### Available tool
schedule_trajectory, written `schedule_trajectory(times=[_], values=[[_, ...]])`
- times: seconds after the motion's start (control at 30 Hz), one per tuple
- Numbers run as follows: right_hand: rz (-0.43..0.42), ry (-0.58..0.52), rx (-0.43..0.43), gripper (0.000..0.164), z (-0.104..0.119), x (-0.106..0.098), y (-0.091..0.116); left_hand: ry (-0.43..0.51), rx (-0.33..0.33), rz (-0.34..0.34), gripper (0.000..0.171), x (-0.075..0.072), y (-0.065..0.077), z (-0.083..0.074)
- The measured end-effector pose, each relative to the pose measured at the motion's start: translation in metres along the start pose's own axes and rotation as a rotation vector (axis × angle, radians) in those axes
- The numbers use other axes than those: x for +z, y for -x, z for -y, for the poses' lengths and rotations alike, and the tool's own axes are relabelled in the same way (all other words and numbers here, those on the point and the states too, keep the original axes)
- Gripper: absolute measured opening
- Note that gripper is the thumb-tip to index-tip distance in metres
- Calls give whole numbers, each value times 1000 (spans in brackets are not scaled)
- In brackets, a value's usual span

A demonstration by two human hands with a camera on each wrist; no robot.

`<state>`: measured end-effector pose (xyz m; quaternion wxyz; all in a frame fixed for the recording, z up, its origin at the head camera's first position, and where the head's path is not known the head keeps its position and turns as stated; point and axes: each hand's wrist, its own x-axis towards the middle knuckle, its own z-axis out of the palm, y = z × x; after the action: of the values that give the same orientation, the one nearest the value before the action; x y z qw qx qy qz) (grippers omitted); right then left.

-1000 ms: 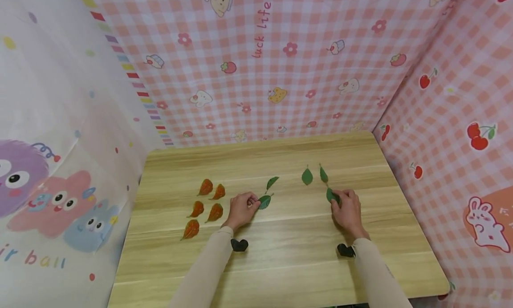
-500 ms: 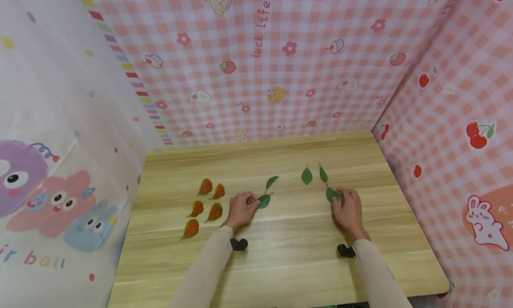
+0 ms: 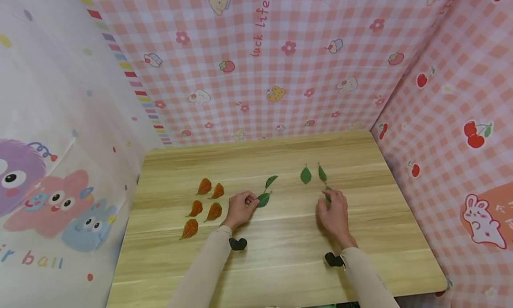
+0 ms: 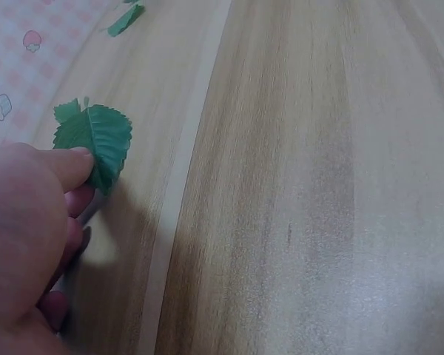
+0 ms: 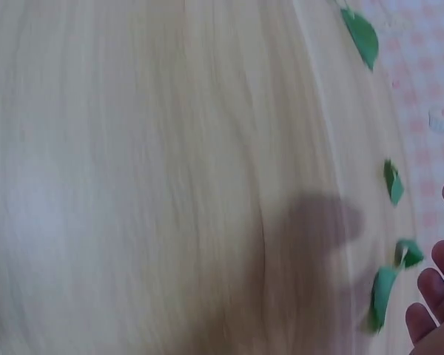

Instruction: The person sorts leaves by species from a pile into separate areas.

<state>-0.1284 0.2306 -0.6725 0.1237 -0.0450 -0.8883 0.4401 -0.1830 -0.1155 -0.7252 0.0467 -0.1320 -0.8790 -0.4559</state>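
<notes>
My left hand (image 3: 241,209) pinches the lower end of a green serrated leaf (image 4: 103,140) between thumb and finger, low over the tabletop. Just beyond that leaf, in the head view, lies another green leaf (image 3: 271,181). My right hand (image 3: 334,215) holds nothing, its fingers loosely bent and apart. Partly hidden behind its fingers in the head view is a green leaf (image 3: 328,194) lying on the table. Two more green leaves, a broad one (image 3: 306,175) and a narrow one (image 3: 322,173), lie farther back. In the right wrist view the fingertips (image 5: 435,285) stand apart from a leaf (image 5: 382,296).
Several orange leaf-like pieces (image 3: 204,186) with thin stems lie on the left of the wooden table (image 3: 280,263). Pink checked cloth (image 3: 248,76) hangs behind and on the right, with a white printed sheet (image 3: 72,121) on the left.
My right hand has let go of the green leaf at the right and shifted left and slightly toward me. The left hand stays in place, pinching its leaf.
</notes>
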Motion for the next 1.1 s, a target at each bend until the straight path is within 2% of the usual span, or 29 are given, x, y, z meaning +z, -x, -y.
schedule_trajectory(times=[0.1, 0.23, 0.37, 0.43, 0.57, 0.6, 0.7, 0.8, 0.9, 1.1], values=[[15, -24, -27, 33, 6, 7, 3, 11, -23, 28, 12, 4, 0, 11], [27, -42, -48, 31, 12, 14, 8, 68, -89, 71, 10, 9, -1, 23], [43, -76, -47, 31, 20, 21, 12, 168, -141, 68, 14, 9, 1, 18], [58, -92, -40, 31, 24, 26, 14, 230, -182, 57, 19, 4, 5, 3], [81, -131, 7, 31, 35, 35, 19, 355, -279, 47, 25, -6, 12, -41], [89, -144, 28, 31, 37, 38, 19, 382, -322, 47, 25, -8, 13, -53], [120, -214, 94, 32, 47, 46, 21, 459, -399, 39, 25, -6, 17, -75], [156, -304, 140, 34, 57, 54, 23, 529, -447, 21, 25, 0, 19, -87], [174, -384, 166, 35, 67, 61, 25, 583, -468, 5, 25, 6, 20, -94], [187, -514, 230, 28, 77, 71, 26, 613, -491, -1, 27, 13, 20, -96]])
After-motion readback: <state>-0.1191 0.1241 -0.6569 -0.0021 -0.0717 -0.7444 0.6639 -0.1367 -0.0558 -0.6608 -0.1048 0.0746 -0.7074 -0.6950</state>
